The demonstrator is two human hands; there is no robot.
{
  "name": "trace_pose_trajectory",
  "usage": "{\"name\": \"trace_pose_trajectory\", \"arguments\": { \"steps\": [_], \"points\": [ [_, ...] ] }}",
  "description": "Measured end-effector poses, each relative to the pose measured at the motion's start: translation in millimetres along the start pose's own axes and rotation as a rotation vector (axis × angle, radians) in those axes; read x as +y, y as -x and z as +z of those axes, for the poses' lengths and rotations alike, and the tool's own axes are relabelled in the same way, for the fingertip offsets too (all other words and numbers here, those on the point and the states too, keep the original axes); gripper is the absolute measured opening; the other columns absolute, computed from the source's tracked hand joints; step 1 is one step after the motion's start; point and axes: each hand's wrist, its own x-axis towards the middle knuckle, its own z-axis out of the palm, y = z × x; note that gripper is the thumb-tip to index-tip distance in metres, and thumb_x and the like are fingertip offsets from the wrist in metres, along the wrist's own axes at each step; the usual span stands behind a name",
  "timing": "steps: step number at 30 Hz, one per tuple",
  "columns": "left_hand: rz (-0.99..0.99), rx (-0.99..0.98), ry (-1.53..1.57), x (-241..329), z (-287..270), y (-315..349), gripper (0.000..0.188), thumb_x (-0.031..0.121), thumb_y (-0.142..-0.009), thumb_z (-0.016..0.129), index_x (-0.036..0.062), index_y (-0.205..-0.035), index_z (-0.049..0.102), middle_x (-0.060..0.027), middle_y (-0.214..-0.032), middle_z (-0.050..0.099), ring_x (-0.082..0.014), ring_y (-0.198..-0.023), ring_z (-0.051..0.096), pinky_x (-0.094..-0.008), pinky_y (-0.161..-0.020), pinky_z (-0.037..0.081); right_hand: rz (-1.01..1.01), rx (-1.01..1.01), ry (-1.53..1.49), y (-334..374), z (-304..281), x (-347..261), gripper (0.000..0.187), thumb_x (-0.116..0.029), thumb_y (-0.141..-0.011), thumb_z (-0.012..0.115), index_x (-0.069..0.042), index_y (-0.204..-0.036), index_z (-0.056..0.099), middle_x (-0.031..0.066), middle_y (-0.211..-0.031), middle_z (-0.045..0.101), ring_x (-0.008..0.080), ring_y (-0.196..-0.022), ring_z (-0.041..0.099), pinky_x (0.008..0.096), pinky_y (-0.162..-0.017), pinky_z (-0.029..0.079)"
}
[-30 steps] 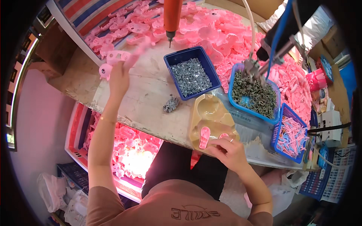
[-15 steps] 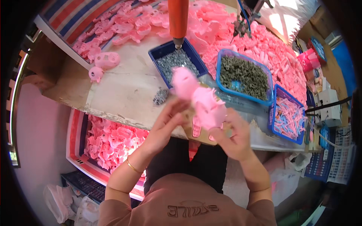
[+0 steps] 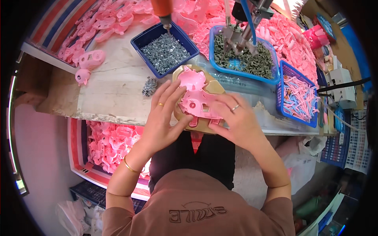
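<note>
A pink plastic toy shell (image 3: 193, 98) in an animal shape lies hollow side up in a tan holding block (image 3: 214, 87) at the table's front edge. My left hand (image 3: 163, 114) is open beside it, fingers stretched along the shell's left edge and thumb at its lower part. On the other side, my right hand (image 3: 234, 118) has its thumb and fingers closed around the shell's right side. Its fingertips partly cover that side. An orange screwdriver (image 3: 162, 8) hangs with its tip over a dark blue tray (image 3: 193, 51) of small metal screws.
Behind the block stands a light blue tub (image 3: 271, 80) of dark greenish parts, under a metal machine head (image 3: 244, 35). A blue basket (image 3: 280, 98) holds pink and blue sticks. Pink shells (image 3: 114, 19) heap at the back. A screw clump (image 3: 149, 86) lies left of my hand.
The pink toy shell, held up in both hands before, has come down into the tan block, hollow side up. My left hand's fingers have spread. The view has shifted.
</note>
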Motion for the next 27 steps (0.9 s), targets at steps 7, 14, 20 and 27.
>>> {"name": "trace_pose_trajectory", "arguments": {
  "steps": [7, 14, 20, 27],
  "points": [
    [0.089, -0.136, -0.14, 7, 23, -18, 0.07, 0.024, -0.079, 0.076, 0.0072, -0.141, 0.048, -0.012, -0.15, 0.043, -0.039, -0.14, 0.033, -0.0474, -0.114, 0.03, 0.169, 0.009, -0.108, 17, 4, 22, 0.056, -0.02, -0.075, 0.078, -0.007, -0.125, 0.057, 0.012, -0.118, 0.06, 0.0344, -0.109, 0.056, 0.0442, -0.094, 0.047],
    [0.138, -0.148, -0.171, 6, 35, -23, 0.066, 0.031, -0.082, 0.072, 0.0042, -0.138, 0.049, -0.0125, -0.145, 0.046, -0.0382, -0.135, 0.036, -0.0515, -0.114, 0.028, 0.187, -0.022, 0.012, 13, -2, 15, 0.057, -0.023, -0.074, 0.078, -0.009, -0.125, 0.059, 0.0086, -0.112, 0.063, 0.0297, -0.106, 0.058, 0.0429, -0.093, 0.044],
    [0.148, -0.162, -0.262, 8, 37, -27, 0.061, 0.034, -0.083, 0.071, 0.0066, -0.135, 0.053, -0.0115, -0.142, 0.048, -0.0365, -0.133, 0.039, -0.0519, -0.114, 0.028, 0.189, 0.012, 0.091, 13, 8, 16, 0.055, -0.025, -0.073, 0.078, -0.009, -0.124, 0.061, 0.0068, -0.109, 0.065, 0.026, -0.105, 0.058, 0.0418, -0.093, 0.042],
    [0.122, -0.178, -0.325, 11, 35, -24, 0.06, 0.032, -0.081, 0.073, 0.0069, -0.132, 0.057, -0.0112, -0.142, 0.049, -0.0366, -0.132, 0.04, -0.0515, -0.113, 0.03, 0.209, 0.038, -0.094, 8, -12, 47, 0.041, -0.022, -0.08, 0.074, -0.01, -0.118, 0.065, 0.0084, -0.11, 0.067, 0.0286, -0.104, 0.061, 0.0418, -0.09, 0.046]
  ]
}}
